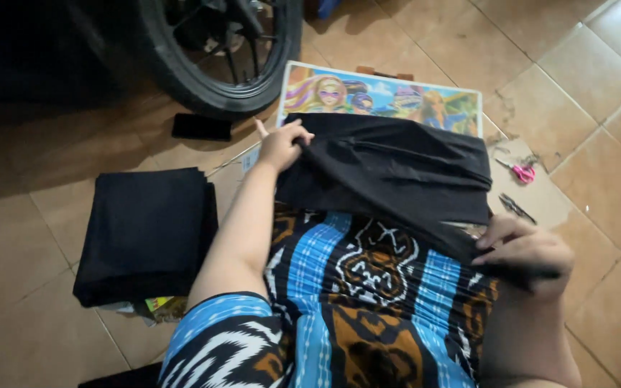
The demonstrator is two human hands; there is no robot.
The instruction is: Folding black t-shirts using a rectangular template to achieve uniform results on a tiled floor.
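Across the lap, both hands pinch the black cloth [389, 169], left hand [282, 144] far corner, right hand [526, 251] near, long axis running diagonally.

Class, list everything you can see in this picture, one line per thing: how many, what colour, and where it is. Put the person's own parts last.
Black cloth: one, black, across the lap and the picture board, held at two ends.
Folded cloth stack: one, black, on the floor at left.
Picture board: one, many-coloured cartoon print, on the floor under the black cloth.
Wheel: one, black tyre, top left.
Flat dark thing: one, black, by the wheel; kind unclear.
Scissors: one pair, pink handles, on cardboard at right.
Snips: one, dark, below the scissors.
Floor tiles: tan.
Patterned garment: blue, brown, black, worn on the lap.
Left hand: grips the cloth's far edge.
Right hand: grips its near end.
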